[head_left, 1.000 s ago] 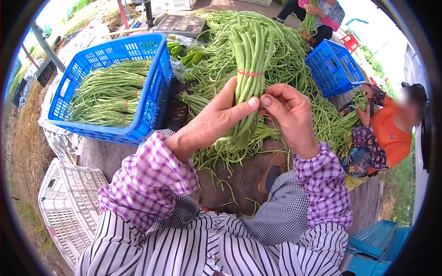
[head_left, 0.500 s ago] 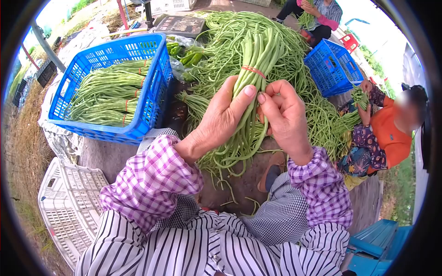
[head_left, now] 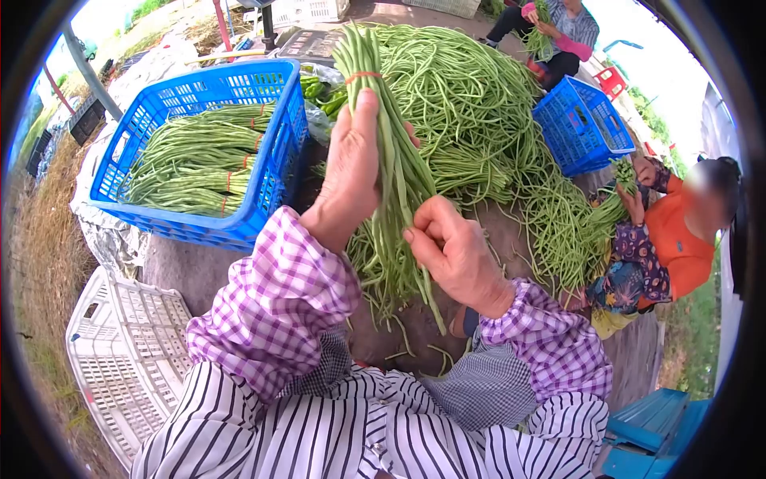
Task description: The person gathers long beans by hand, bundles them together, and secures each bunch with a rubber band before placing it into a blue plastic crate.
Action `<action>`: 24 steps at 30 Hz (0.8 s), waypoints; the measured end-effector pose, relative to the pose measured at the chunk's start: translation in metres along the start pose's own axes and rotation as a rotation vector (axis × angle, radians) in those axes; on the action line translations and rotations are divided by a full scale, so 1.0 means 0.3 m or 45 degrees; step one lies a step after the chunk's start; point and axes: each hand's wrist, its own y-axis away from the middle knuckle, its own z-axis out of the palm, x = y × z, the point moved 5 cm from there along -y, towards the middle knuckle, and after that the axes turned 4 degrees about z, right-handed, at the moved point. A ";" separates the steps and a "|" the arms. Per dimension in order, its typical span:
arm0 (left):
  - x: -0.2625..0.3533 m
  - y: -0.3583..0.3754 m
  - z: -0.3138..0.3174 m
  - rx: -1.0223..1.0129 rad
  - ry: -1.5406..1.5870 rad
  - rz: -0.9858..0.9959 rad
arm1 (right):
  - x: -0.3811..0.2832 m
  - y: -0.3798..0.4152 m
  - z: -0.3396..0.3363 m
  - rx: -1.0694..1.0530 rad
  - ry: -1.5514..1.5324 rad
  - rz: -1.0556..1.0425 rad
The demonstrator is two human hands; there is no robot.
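Note:
A bunch of long green beans (head_left: 388,172), bound near its top by a red rubber band (head_left: 364,76), is gripped in my left hand (head_left: 355,156). My left thumb lies along the bunch just below the band, and the loose ends hang down, fanning out. My right hand (head_left: 459,255) is closed at the bunch's right side, thumb and forefinger pinched close to the hanging beans; what sits between those fingertips is hidden. Behind the bunch spreads a big heap of loose long beans (head_left: 471,88). Banded bunches (head_left: 191,160) lie in the blue crate (head_left: 263,195) at left.
A white crate (head_left: 132,343) stands at lower left. Another blue crate (head_left: 570,136) is beyond the heap at right. A person in orange (head_left: 678,231) holds beans at right; another person (head_left: 570,32) sits at the back. Green peppers (head_left: 331,100) lie beside the left crate.
The bunch has moved left and turned with my left hand, now more side-on. My right hand has moved left and down, from near the band to the lower part of the bunch.

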 end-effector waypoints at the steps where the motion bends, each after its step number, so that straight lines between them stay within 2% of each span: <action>1: 0.020 -0.015 -0.016 -0.012 -0.019 0.030 | 0.022 -0.009 -0.011 -0.002 -0.233 0.051; 6: -0.007 0.032 0.001 -0.136 -0.155 -0.015 | 0.054 -0.048 -0.133 0.215 -1.153 0.087; 8: -0.021 0.081 0.038 -0.273 -0.317 -0.099 | 0.045 -0.064 -0.111 0.165 -1.107 0.111; 9: -0.029 0.091 0.057 -0.327 -0.342 -0.003 | 0.042 -0.069 -0.097 0.137 -1.083 0.124; 10: -0.029 0.102 0.079 -0.378 -0.364 0.098 | 0.047 -0.072 -0.100 0.185 -0.886 0.079; 11: -0.023 0.127 0.096 -0.454 -0.306 -0.004 | 0.055 -0.077 -0.099 0.227 -0.689 0.031; 12: -0.026 0.131 0.097 -0.484 -0.316 0.000 | 0.055 -0.080 -0.099 0.263 -0.491 -0.018; 13: -0.032 0.133 0.093 -0.510 -0.326 0.004 | 0.037 -0.075 -0.106 0.285 -0.582 -0.018; 15: -0.032 0.133 0.089 -0.536 -0.404 0.102 | 0.021 -0.066 -0.117 0.289 -0.398 -0.001; 17: -0.025 0.130 0.086 -0.487 -0.432 0.084 | 0.027 -0.058 -0.138 0.296 -0.159 -0.043; 20: -0.028 0.118 0.076 -0.398 -0.389 0.014 | 0.048 -0.066 -0.155 0.203 -0.723 0.096; 24: -0.050 0.101 0.064 -0.304 -0.304 -0.004 | 0.025 -0.058 -0.106 0.222 -0.441 0.097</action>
